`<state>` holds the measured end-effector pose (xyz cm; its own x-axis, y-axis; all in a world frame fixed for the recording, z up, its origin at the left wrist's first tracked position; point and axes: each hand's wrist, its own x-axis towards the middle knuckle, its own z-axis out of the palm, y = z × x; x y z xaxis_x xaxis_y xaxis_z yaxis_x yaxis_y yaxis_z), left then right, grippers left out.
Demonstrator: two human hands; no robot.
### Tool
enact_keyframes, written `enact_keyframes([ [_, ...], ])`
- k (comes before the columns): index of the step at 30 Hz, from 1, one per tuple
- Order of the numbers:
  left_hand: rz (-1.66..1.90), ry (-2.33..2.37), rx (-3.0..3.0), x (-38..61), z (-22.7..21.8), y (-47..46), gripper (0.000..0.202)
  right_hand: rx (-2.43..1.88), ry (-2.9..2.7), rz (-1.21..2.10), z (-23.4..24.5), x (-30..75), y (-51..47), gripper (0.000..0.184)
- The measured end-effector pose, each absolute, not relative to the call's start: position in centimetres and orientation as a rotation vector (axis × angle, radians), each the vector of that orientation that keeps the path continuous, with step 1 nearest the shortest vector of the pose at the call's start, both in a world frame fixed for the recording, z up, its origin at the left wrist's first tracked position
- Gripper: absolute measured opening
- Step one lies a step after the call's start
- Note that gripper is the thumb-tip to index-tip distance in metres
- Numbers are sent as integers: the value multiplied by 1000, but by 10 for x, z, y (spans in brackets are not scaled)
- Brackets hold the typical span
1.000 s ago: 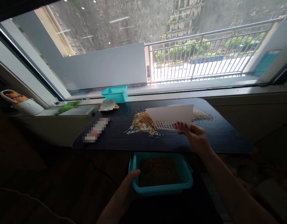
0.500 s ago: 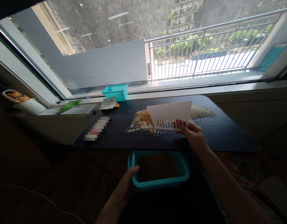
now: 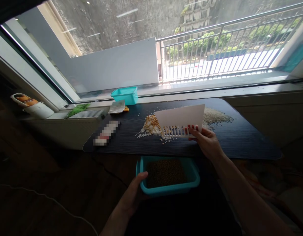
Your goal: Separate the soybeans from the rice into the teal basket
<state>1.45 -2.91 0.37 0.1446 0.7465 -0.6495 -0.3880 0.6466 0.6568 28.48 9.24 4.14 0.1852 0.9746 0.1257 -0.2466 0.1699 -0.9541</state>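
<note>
My right hand point(image 3: 207, 141) pinches the lower right corner of a white slotted plate point(image 3: 179, 117), held upright over the table. A row of narrow slots runs along its lower edge. Behind and left of it lies a pile of yellow kernels point(image 3: 151, 121) mixed with white rice grains; to its right is a larger rice pile point(image 3: 216, 115). My left hand point(image 3: 134, 193) grips the left side of a turquoise tub point(image 3: 171, 190) below the table's front edge, thumb over the rim and fingers hidden. Brownish grains point(image 3: 166, 173) fill part of this tub.
On the dark table point(image 3: 131, 144) lie a blurred-out packet point(image 3: 107, 132) and a paper piece point(image 3: 117, 107). A second turquoise tub point(image 3: 125, 95) stands near the window. Left are a white basket point(image 3: 40, 110) and a green cloth point(image 3: 78, 110). A white cable point(image 3: 50, 198) crosses the floor.
The view has shifted slightly, moving the table and window a little to the right. The slotted plate stays in my right hand and the tub in my left.
</note>
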Motion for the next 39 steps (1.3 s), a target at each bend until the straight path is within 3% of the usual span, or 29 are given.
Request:
enact_keyframes([
  [9,843,1195,393,13,6,-29,57,-1003,-1062,1104,49,273,84,39],
  [39,873,1167,356,9,6,-29,58,-972,-1097,1269,47,263,86,25],
])
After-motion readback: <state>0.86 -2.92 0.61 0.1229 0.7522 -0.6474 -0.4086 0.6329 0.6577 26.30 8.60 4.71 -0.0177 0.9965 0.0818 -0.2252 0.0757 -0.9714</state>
